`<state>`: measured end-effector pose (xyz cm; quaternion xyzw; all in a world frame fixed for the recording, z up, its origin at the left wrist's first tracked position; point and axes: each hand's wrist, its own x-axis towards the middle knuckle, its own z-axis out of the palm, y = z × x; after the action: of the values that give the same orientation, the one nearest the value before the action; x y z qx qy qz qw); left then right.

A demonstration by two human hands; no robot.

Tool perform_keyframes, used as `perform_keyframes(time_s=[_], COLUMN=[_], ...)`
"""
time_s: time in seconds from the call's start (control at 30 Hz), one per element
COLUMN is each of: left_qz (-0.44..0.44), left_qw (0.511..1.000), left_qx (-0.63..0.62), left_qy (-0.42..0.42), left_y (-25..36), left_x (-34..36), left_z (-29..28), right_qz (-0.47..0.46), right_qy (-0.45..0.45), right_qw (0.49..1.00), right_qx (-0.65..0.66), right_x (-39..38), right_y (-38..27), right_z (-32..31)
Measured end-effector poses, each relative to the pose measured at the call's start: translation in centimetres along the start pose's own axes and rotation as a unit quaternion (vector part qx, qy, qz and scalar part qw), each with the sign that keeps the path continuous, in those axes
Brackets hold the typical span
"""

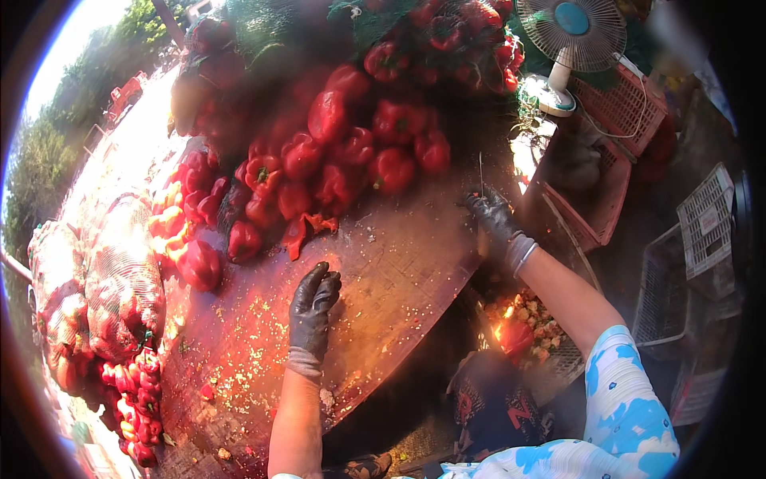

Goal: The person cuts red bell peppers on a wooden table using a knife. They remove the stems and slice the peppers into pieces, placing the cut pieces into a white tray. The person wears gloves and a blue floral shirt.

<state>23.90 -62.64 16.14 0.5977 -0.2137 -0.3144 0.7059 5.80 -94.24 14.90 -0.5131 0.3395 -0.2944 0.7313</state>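
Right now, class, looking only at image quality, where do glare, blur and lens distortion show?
Head view: glare washes out the upper left and partly bleaches the netted bags; head view: a dark, hazy blur softens the upper part of the red pepper pile; head view: the fisheye lens leaves a curved black border around the scene.

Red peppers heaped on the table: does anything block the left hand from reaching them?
Nothing visible does: only tabletop lies between the left hand and the torn pepper piece at the near edge of the heap.
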Motion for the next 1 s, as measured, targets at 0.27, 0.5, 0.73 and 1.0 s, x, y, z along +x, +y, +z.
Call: perform_keyframes(time_s=[0.27, 0.5, 0.73, 1.0], left_qz=[0.376, 0.316, 0.244, 0.162], left_qw=[0.782, 0.728, 0.808, 0.822], left_qx=[0.486, 0.603, 0.535, 0.503], left_qy=[0.108, 0.084, -0.039, -0.214], left_y=[7.4, 10.7, 10.2, 10.5], left_x=[17.6, 28.4, 33.0, 28.5], left_z=[6.5, 9.2, 7.8, 3.3], right_qz=[-0.109, -0.098, -0.228, -0.342], right_qy=[0.012, 0.031, -0.154, -0.174], right_qw=[0.960, 0.993, 0.918, 0.639], right_qx=[-0.257, -0.061, -0.287, -0.667], right_x=[12.6, 17.1, 20.3, 19.7], right_y=[0.2, -0.6, -0.6, 4.2], right_z=[-4.5, -0.4, 1.2, 7.9])
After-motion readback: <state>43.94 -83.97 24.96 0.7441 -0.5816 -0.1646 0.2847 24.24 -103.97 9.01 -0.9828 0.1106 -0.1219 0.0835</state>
